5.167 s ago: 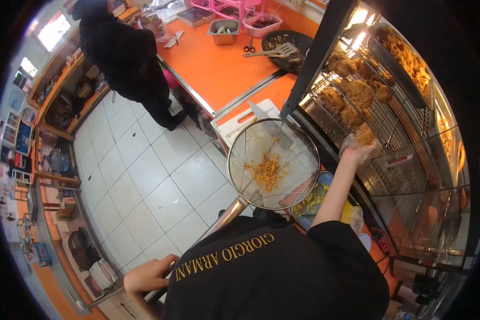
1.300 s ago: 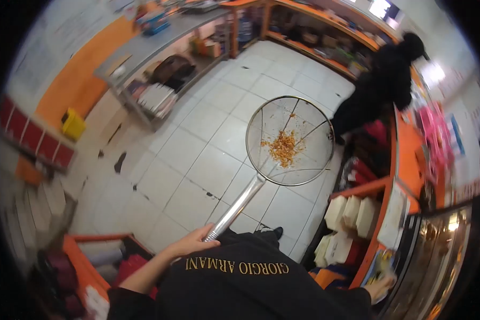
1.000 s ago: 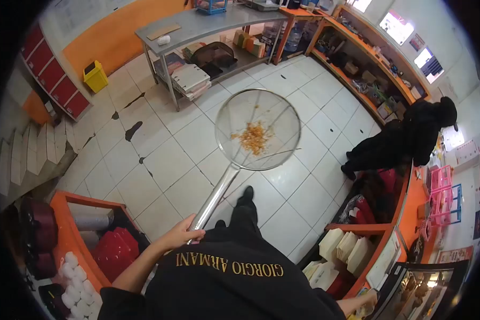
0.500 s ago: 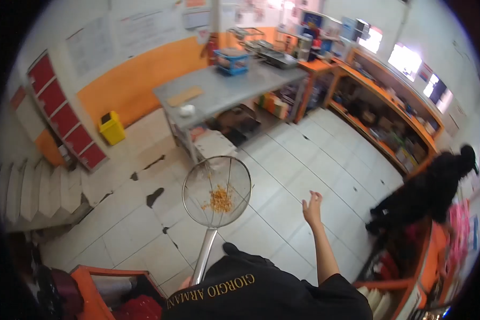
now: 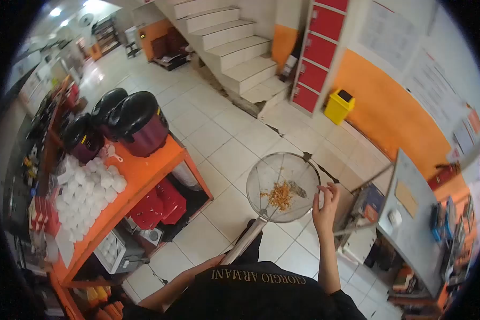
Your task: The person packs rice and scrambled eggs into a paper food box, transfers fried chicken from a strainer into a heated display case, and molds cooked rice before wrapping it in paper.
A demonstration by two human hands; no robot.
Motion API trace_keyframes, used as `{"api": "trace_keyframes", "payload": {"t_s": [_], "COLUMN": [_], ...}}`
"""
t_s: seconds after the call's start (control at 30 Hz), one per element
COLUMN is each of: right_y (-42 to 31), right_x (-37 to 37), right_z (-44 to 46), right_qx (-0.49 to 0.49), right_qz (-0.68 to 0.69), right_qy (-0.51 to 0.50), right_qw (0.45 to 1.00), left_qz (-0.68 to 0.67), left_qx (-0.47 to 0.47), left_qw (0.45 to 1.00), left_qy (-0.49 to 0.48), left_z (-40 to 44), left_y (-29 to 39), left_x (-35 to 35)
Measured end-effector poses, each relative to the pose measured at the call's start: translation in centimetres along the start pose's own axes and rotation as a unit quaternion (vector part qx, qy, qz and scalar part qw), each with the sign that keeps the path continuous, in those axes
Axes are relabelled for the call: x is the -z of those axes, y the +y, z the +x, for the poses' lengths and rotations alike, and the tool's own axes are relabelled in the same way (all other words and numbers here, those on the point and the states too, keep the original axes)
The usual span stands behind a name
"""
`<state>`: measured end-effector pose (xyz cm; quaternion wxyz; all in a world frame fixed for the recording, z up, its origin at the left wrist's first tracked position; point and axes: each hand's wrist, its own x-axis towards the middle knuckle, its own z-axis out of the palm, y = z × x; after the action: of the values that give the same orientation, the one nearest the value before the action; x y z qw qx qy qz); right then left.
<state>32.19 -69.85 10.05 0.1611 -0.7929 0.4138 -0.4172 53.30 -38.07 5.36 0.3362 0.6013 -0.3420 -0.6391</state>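
A round mesh strainer (image 5: 261,176) with golden-brown crumbs (image 5: 280,197) near its middle hangs over the tiled floor. My left hand (image 5: 214,261) is closed round its metal handle (image 5: 244,241), partly hidden by the black shirt. Just right of the strainer's rim, my right hand (image 5: 326,205) is raised with its fingers apart and nothing in it.
To the left stands an orange counter (image 5: 157,158) with dark rice cookers (image 5: 138,125) and a heap of white wrapped bundles (image 5: 88,194). Stairs (image 5: 240,53), red lockers (image 5: 324,24) and a yellow bin (image 5: 338,106) are ahead. A metal table (image 5: 410,234) is at right.
The view has swung left, bringing the stairs and the orange counter with the cookers into sight. My right hand has left the fried food in the cabinet and come near the strainer.
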Motion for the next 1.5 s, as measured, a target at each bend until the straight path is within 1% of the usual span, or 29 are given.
{"api": "trace_keyframes", "payload": {"t_s": [0.1,0.13,0.2,0.23,0.3,0.37,0.43,0.5,0.63,0.67,0.7,0.73,0.77,0.83,0.87,0.93,0.97,1.0,1.03,1.1,1.13,1.17,1.23,1.27,1.33,1.37,1.4,1.43,1.5], "right_y": [-0.7,0.3,2.2,2.9,3.9,4.5,5.3,6.0,6.6,6.7,6.7,6.3,5.7,5.1,5.0,4.9,4.4,3.9,3.3,2.6,2.1,1.4,-0.5,-1.6,-3.9,-4.1,-4.3,-5.0,-8.2], "right_x": [-5.5,-6.5,-10.8,-13.0,-16.4,-20.9,-25.5,-30.5,-40.2,-43.2,-46.0,-48.9,-51.3,-55.6,-58.2,-62.9,-64.8,-66.7,-68.7,-72.9,-75.1,-77.4,-81.3,-83.1,-86.7,-89.0,-91.5,-93.8,-96.3], "right_z": [6.9,8.9,14.6,17.4,21.1,25.7,30.0,34.3,42.2,44.2,46.2,48.6,50.8,53.9,55.7,58.5,59.5,60.7,62.0,64.3,65.4,66.7,69.2,70.5,73.4,74.3,75.3,77.0,79.9], "right_qx": [0.028,0.020,0.069,0.075,0.120,0.127,0.140,0.154,0.189,0.195,0.184,0.175,0.185,0.217,0.225,0.263,0.270,0.248,0.228,0.252,0.261,0.271,0.234,0.240,0.086,0.088,0.003,-0.076,-0.084], "right_qz": [0.003,-0.008,-0.014,-0.014,-0.048,-0.054,-0.072,-0.082,-0.129,-0.123,-0.160,-0.196,-0.186,-0.201,-0.192,-0.203,-0.200,-0.194,-0.189,-0.165,-0.143,-0.138,-0.019,-0.017,0.136,0.135,0.221,0.307,0.304], "right_qy": [-0.029,-0.051,-0.097,-0.099,-0.124,-0.141,-0.204,-0.211,-0.236,-0.239,-0.263,-0.285,-0.283,-0.319,-0.323,-0.296,-0.309,-0.306,-0.303,-0.328,-0.343,-0.347,-0.384,-0.384,-0.458,-0.458,-0.485,-0.502,-0.512], "right_qw": [0.999,0.998,0.993,0.992,0.984,0.980,0.966,0.962,0.944,0.943,0.933,0.922,0.922,0.900,0.899,0.895,0.890,0.898,0.906,0.895,0.891,0.887,0.893,0.892,0.874,0.874,0.846,0.805,0.799], "left_qz": [-0.019,-0.023,-0.019,-0.011,-0.029,-0.046,-0.051,-0.063,-0.080,-0.039,0.001,0.034,0.067,0.014,0.011,-0.049,-0.085,-0.020,-0.035,-0.111,-0.144,-0.150,-0.105,-0.104,-0.127,-0.153,-0.128,-0.125,-0.121], "left_qx": [-0.004,-0.002,0.002,0.003,-0.007,-0.010,-0.017,-0.013,-0.041,-0.083,-0.124,-0.147,-0.169,-0.091,-0.087,-0.083,-0.081,-0.094,-0.094,-0.088,-0.015,-0.017,-0.005,-0.003,-0.025,-0.042,-0.090,-0.100,-0.067], "left_qw": [0.999,0.998,0.997,0.996,0.995,0.994,0.993,0.992,0.990,0.988,0.983,0.978,0.972,0.989,0.988,0.984,0.979,0.980,0.978,0.971,0.966,0.963,0.965,0.964,0.956,0.949,0.948,0.947,0.950], "left_qy": [0.048,0.059,0.079,0.088,0.097,0.102,0.101,0.107,0.106,0.122,0.137,0.141,0.146,0.115,0.127,0.153,0.164,0.173,0.184,0.193,0.214,0.225,0.238,0.244,0.263,0.274,0.276,0.278,0.280], "left_z": [4.7,6.5,10.0,11.8,13.5,16.1,18.9,21.2,26.7,28.4,30.3,32.0,33.4,33.5,33.8,34.5,35.0,35.4,36.4,38.2,38.0,38.3,39.0,39.6,40.6,40.9,42.3,42.6,43.6], "left_y": [3.3,4.5,6.4,7.7,10.1,13.1,15.8,18.7,18.8,18.3,17.2,16.1,16.8,19.2,20.9,23.9,24.6,24.5,24.0,23.1,26.2,27.8,29.3,28.9,29.3,29.6,27.2,27.1,27.7], "left_x": [3.8,5.2,8.8,10.6,13.3,16.4,19.7,22.7,28.5,30.4,32.1,34.4,36.5,39.5,41.0,43.7,44.8,46.0,47.0,49.4,51.1,53.3,57.8,59.9,65.1,67.5,70.1,73.0,79.1]}}
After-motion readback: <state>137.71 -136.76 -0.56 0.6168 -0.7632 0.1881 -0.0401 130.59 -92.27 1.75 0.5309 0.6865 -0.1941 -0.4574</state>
